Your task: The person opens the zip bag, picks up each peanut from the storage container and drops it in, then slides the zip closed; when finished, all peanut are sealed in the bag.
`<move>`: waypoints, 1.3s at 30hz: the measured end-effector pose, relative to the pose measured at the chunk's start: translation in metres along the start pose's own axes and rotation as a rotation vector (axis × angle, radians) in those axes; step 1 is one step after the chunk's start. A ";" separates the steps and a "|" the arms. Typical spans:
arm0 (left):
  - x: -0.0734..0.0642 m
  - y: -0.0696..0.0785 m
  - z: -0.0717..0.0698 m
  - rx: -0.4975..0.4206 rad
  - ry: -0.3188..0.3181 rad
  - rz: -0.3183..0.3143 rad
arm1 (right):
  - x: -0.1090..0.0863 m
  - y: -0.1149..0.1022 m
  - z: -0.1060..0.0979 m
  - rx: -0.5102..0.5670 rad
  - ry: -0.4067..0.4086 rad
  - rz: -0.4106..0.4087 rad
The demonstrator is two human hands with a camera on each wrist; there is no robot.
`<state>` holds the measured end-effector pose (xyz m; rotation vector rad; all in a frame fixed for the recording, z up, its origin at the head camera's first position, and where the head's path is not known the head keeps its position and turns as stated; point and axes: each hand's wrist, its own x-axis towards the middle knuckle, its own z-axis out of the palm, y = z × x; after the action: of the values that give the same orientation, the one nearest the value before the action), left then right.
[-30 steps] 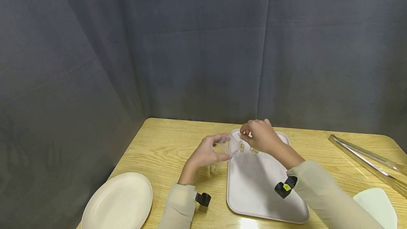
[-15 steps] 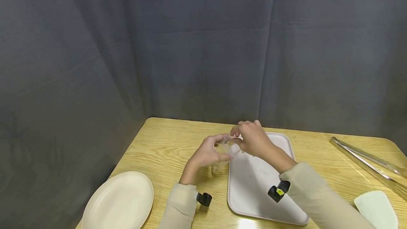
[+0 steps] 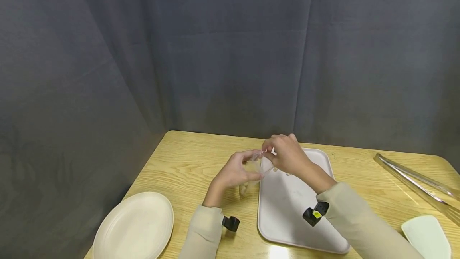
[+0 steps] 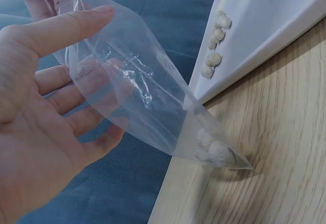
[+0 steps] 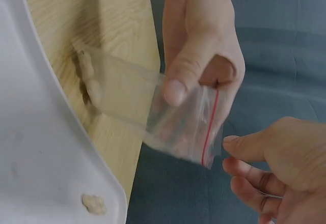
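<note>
My left hand (image 4: 56, 96) holds a clear zip bag (image 5: 135, 91) near its mouth, the thumb on one side and the fingers behind. A red line runs along the zip strip. Pale unshelled peanuts (image 4: 216, 150) lie in the bag's lower corner, which hangs close over the table beside the tray. At the bag's mouth is my right hand (image 3: 287, 157), its thumb and fingertips right at the edge. In the right wrist view these fingertips stand apart, with nothing visible between them. More peanuts (image 4: 216, 35) lie on the white tray (image 3: 287, 215).
An oval cream plate (image 3: 134, 227) sits at the table's front left. To the right lie metal tongs (image 3: 413, 177) and a pale green flat piece (image 3: 427, 235), partly near my right sleeve. A dark curtain (image 3: 230, 51) hangs behind the wooden table (image 3: 194, 151).
My right hand has moved left from over the tray, where it pinched a peanut, to the bag's mouth. That peanut no longer shows in its fingers. My left hand stays nearly in place.
</note>
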<state>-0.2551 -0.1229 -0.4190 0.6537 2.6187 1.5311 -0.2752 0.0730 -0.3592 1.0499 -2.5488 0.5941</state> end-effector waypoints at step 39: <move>-0.003 -0.003 -0.002 -0.027 0.023 -0.002 | -0.053 0.125 0.049 -0.063 -0.193 0.439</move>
<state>-0.2538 -0.1271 -0.4210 0.6352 2.6093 1.5809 -0.3365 0.1606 -0.4564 0.5467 -2.9722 0.5336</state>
